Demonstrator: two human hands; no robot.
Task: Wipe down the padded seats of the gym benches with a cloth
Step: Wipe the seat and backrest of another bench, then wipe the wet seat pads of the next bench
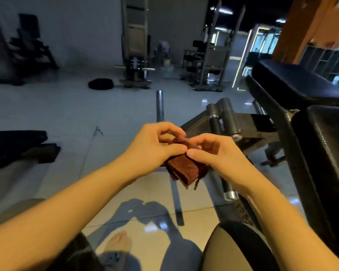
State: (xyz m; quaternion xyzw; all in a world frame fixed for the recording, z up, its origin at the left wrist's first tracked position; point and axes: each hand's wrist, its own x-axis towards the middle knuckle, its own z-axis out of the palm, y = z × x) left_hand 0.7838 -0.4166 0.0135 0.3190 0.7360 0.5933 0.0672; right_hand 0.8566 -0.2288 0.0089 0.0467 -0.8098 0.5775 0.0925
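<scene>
Rust-brown folded cloth (186, 171) | held in mid-air over tiled floor (67, 106) | left hand (153, 145) pinches its upper edge | right hand (217, 153) pinches alongside | black padded bench seat (329, 153) at right, apart from cloth | marking on bench frame (243, 214) too blurred to read

Glossy tiled floor (67, 114), black weight plate (100, 83) lying on it, tall machine (134, 42) behind, orange pillar (305, 26)

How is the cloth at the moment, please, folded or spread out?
Folded: the cloth shows stacked layers, pinched between left hand and right hand.
</scene>
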